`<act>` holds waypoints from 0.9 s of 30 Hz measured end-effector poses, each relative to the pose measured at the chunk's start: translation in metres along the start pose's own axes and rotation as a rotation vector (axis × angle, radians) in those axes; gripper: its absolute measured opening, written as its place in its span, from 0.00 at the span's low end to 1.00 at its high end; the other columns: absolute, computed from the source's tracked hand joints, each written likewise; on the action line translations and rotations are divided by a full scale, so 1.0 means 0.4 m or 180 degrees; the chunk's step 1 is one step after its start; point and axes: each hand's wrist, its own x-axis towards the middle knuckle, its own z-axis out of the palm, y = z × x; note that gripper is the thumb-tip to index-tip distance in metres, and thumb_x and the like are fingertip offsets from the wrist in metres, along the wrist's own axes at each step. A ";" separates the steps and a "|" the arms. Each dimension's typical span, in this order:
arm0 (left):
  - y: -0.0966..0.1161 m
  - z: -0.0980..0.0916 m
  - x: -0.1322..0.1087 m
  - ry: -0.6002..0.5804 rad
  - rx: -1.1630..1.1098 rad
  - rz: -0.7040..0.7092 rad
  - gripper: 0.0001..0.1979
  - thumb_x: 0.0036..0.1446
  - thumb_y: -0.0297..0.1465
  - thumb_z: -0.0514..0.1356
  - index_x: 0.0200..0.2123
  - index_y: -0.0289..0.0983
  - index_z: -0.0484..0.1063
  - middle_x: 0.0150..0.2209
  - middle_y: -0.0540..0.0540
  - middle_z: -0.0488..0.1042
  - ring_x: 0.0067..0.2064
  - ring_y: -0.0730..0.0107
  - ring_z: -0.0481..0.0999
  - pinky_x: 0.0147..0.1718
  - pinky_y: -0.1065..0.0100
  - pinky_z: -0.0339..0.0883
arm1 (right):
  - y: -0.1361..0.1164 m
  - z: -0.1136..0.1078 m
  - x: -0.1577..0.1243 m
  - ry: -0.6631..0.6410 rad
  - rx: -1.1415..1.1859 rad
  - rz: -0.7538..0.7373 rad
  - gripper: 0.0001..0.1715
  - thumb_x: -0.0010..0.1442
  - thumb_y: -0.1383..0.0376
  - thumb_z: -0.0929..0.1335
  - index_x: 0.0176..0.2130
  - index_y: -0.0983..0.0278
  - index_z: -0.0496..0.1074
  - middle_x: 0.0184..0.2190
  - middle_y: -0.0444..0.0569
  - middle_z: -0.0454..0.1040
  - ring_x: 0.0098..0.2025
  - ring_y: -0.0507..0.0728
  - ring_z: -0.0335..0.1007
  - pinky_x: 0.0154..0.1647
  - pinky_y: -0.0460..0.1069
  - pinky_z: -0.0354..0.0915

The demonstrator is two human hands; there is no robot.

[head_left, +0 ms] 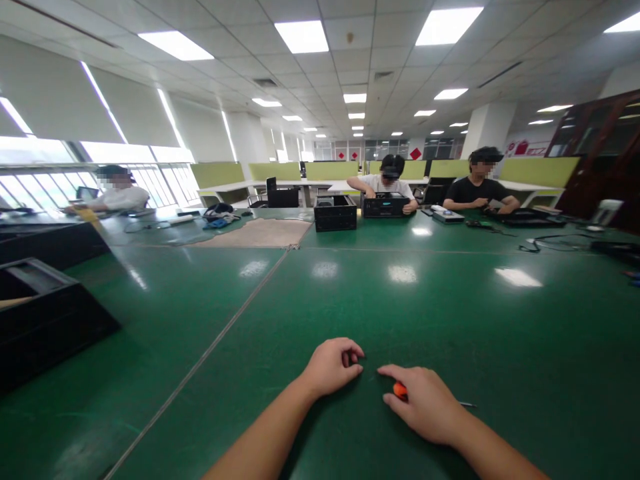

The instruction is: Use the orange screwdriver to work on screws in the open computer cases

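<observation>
My left hand (334,365) rests just above the green tabletop (280,300). Its fingers curl loosely, with a gap between thumb and fingertips and nothing seen in them. To its right, my right hand (427,403) holds a screwdriver with an orange handle (400,390). The handle's end shows between thumb and index finger. On the hand's far side the thin metal shaft (469,405) sticks out to the right; the palm hides the middle of the tool. The index finger stretches toward my left hand, and the two hands are apart.
Black computer cases (55,320) stand at the left edge. Across the table, another black case (335,213) sits beside a person working on a computer case (385,205). Two other people sit at the far right and far left. Cables (537,243) lie at right.
</observation>
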 end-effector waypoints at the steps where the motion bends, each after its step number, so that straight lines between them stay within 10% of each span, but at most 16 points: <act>1: -0.001 0.000 0.000 -0.0001 -0.0003 0.0002 0.12 0.49 0.30 0.65 0.39 0.39 0.80 0.33 0.51 0.77 0.32 0.72 0.73 0.33 0.71 0.64 | 0.002 0.000 0.001 -0.0019 0.0010 -0.0013 0.26 0.61 0.58 0.68 0.58 0.52 0.74 0.49 0.47 0.81 0.50 0.62 0.77 0.52 0.53 0.65; 27: 0.004 -0.002 -0.001 -0.0021 0.0085 0.0026 0.11 0.51 0.30 0.64 0.40 0.40 0.80 0.33 0.50 0.77 0.33 0.70 0.73 0.34 0.70 0.65 | 0.014 -0.002 0.006 -0.0024 0.0131 -0.0016 0.26 0.61 0.57 0.68 0.59 0.52 0.73 0.48 0.48 0.81 0.49 0.63 0.77 0.52 0.54 0.65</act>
